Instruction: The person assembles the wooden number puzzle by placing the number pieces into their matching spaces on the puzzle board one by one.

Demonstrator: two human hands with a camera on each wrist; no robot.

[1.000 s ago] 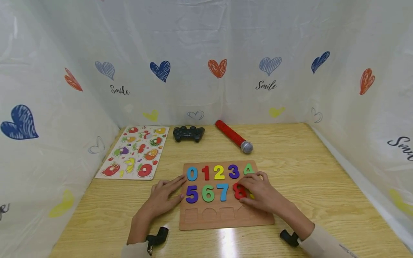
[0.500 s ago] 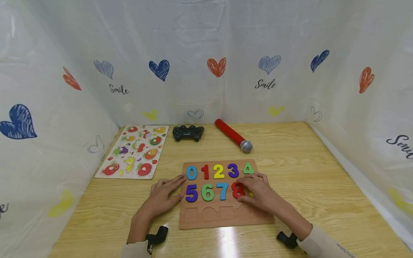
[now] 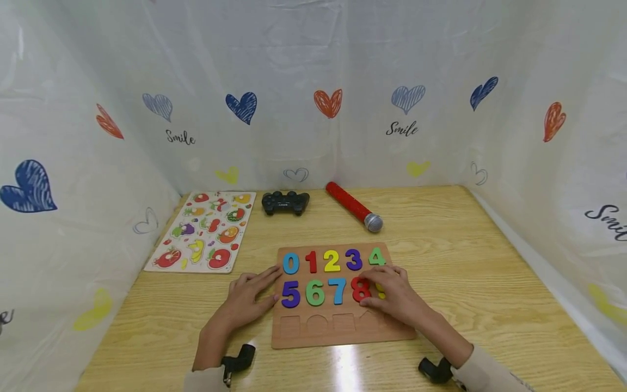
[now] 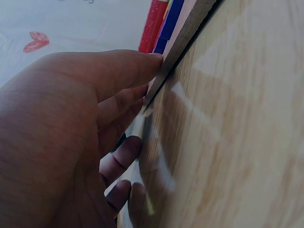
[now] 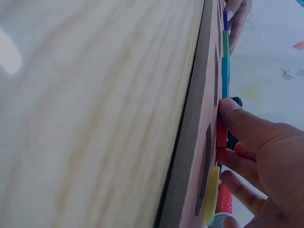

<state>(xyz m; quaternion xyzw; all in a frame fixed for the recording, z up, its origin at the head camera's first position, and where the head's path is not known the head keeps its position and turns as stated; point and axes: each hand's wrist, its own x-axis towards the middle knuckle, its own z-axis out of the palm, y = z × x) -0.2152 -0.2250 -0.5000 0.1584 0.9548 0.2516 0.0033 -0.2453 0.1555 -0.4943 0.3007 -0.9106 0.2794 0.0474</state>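
A wooden number puzzle board lies flat on the table, with coloured digits 0 to 9 in two rows and a row of shaped recesses along its front. My left hand touches the board's left edge with outstretched fingertips and thumb; the left wrist view shows the thumb against that edge. Over the right side, my right hand pinches the red number 8 between thumb and fingers. In the right wrist view, the 8 sits in line with its neighbours. The yellow 9 is partly hidden by the right hand.
At the back left lies a fruit puzzle board. A black game controller and a red microphone with a silver head rest behind the number board. White curtains printed with hearts surround the table.
The right-hand fingers have shifted slightly on the red 8, and more of the yellow 9 shows. The left hand has stayed at the board's edge.
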